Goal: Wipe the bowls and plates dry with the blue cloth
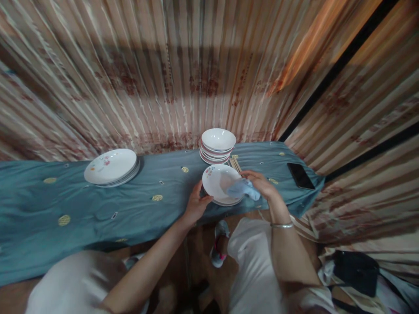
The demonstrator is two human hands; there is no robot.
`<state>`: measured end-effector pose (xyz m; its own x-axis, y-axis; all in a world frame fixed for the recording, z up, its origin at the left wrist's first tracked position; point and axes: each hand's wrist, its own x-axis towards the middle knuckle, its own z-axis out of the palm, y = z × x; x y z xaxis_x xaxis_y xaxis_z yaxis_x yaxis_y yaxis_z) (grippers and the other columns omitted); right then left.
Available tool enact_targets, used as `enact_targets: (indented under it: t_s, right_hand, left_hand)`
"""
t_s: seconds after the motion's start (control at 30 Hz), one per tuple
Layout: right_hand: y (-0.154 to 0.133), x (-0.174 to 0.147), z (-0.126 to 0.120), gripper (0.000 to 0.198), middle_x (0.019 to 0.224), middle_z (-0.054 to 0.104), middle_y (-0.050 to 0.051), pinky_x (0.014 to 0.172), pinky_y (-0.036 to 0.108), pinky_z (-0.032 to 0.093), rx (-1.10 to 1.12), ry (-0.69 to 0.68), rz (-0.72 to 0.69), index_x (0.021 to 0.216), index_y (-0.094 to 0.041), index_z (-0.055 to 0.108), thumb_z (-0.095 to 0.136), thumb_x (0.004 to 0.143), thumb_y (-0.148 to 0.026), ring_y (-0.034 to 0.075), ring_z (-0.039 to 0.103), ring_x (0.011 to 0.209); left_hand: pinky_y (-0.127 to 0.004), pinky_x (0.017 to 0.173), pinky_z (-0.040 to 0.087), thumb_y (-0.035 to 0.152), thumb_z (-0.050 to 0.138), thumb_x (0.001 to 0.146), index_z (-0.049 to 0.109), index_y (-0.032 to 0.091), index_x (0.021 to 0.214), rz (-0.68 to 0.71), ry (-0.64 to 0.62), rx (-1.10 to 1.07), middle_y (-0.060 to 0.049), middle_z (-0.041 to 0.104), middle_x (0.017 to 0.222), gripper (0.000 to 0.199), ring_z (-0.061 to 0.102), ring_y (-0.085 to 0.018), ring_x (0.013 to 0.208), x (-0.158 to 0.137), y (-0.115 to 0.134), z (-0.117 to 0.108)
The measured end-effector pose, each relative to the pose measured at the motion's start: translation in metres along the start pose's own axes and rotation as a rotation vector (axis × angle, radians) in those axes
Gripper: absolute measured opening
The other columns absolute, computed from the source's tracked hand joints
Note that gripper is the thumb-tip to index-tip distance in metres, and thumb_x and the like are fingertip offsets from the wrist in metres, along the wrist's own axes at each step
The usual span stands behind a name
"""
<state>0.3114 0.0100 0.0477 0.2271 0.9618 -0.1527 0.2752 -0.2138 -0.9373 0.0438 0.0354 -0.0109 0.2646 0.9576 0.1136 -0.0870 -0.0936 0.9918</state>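
A white floral plate is tilted slightly at the table's front edge, above other white plates whose rims show beneath it. My left hand grips its left rim, thumb at the front and fingers partly hidden behind the edge. At the right rim is my right hand, its fingers bent around a light blue cloth that hangs over the plate's right side. Just behind stands a stack of white bowls, with wooden chopsticks lying beside it.
Larger floral plates are stacked at the left on the teal tablecloth. A black phone lies near the right end. Pleated curtains hang behind and to the right. A black bag sits low at the right.
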Motion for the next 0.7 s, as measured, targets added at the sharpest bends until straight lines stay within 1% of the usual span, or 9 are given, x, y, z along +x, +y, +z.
enact_targets:
  t_s: [0.1, 0.2, 0.27, 0.37, 0.5, 0.6, 0.7]
  right_hand:
    - [0.0008, -0.0007, -0.0007, 0.036, 0.081, 0.073, 0.001, 0.069, 0.028, 0.05, -0.02, -0.008, 0.001, 0.098, -0.019, 0.072, 0.053, 0.069, -0.029, 0.017, 0.063, 0.072]
    - [0.0016, -0.0011, -0.0011, 0.035, 0.08, 0.073, 0.0, 0.069, 0.028, 0.05, -0.066, -0.005, -0.023, 0.096, -0.02, 0.072, 0.051, 0.07, -0.028, 0.017, 0.063, 0.071]
    - [0.0022, -0.0011, -0.0013, 0.034, 0.081, 0.073, 0.001, 0.071, 0.028, 0.051, -0.085, 0.006, -0.036, 0.096, -0.02, 0.072, 0.05, 0.071, -0.028, 0.017, 0.064, 0.073]
    - [0.0029, -0.0006, -0.0015, 0.033, 0.083, 0.074, 0.001, 0.074, 0.029, 0.052, -0.128, 0.021, -0.054, 0.096, -0.02, 0.073, 0.05, 0.072, -0.026, 0.018, 0.065, 0.075]
    - [0.0027, 0.0006, -0.001, 0.033, 0.089, 0.075, 0.002, 0.079, 0.031, 0.052, -0.204, 0.041, -0.07, 0.098, -0.02, 0.074, 0.051, 0.075, -0.025, 0.019, 0.066, 0.08]
    - [0.0013, 0.001, -0.0003, 0.035, 0.097, 0.076, 0.005, 0.085, 0.033, 0.053, -0.278, 0.054, -0.062, 0.102, -0.019, 0.075, 0.049, 0.078, -0.023, 0.021, 0.068, 0.088]
    - [-0.0009, -0.0002, 0.0011, 0.035, 0.105, 0.076, 0.005, 0.092, 0.036, 0.051, -0.415, 0.07, -0.071, 0.105, -0.021, 0.075, 0.048, 0.082, -0.021, 0.023, 0.068, 0.098]
  left_hand:
    - [-0.049, 0.104, 0.046, 0.027, 0.079, 0.06, 0.056, 0.02, 0.133, -0.046, -0.035, 0.011, -0.013, 0.052, 0.142, 0.077, 0.047, -0.035, 0.132, -0.0022, 0.0032, 0.0023]
    - [-0.048, 0.101, 0.048, 0.021, 0.081, 0.055, 0.053, 0.022, 0.135, -0.09, -0.053, 0.028, -0.013, 0.046, 0.146, 0.085, 0.045, -0.035, 0.132, -0.0028, 0.0073, 0.0034]
    - [-0.046, 0.1, 0.048, 0.018, 0.081, 0.053, 0.054, 0.022, 0.135, -0.083, -0.055, 0.079, -0.012, 0.048, 0.144, 0.086, 0.047, -0.035, 0.13, -0.002, 0.0091, 0.0032]
    - [-0.047, 0.1, 0.047, 0.017, 0.082, 0.054, 0.056, 0.022, 0.133, -0.048, -0.063, 0.163, -0.012, 0.052, 0.141, 0.083, 0.05, -0.034, 0.127, 0.0, 0.0101, 0.0018]
    - [-0.048, 0.099, 0.047, 0.019, 0.081, 0.056, 0.056, 0.019, 0.133, -0.02, -0.057, 0.203, -0.015, 0.051, 0.141, 0.081, 0.051, -0.034, 0.126, 0.0024, 0.0099, -0.0004]
    - [-0.048, 0.1, 0.046, 0.021, 0.082, 0.057, 0.054, 0.019, 0.134, -0.001, -0.079, 0.236, -0.015, 0.052, 0.141, 0.082, 0.05, -0.035, 0.127, 0.0034, 0.0094, -0.0015]
    - [-0.051, 0.105, 0.041, 0.023, 0.082, 0.057, 0.054, 0.019, 0.135, 0.017, -0.094, 0.266, -0.015, 0.052, 0.143, 0.083, 0.047, -0.036, 0.13, 0.0041, 0.0074, -0.0021]
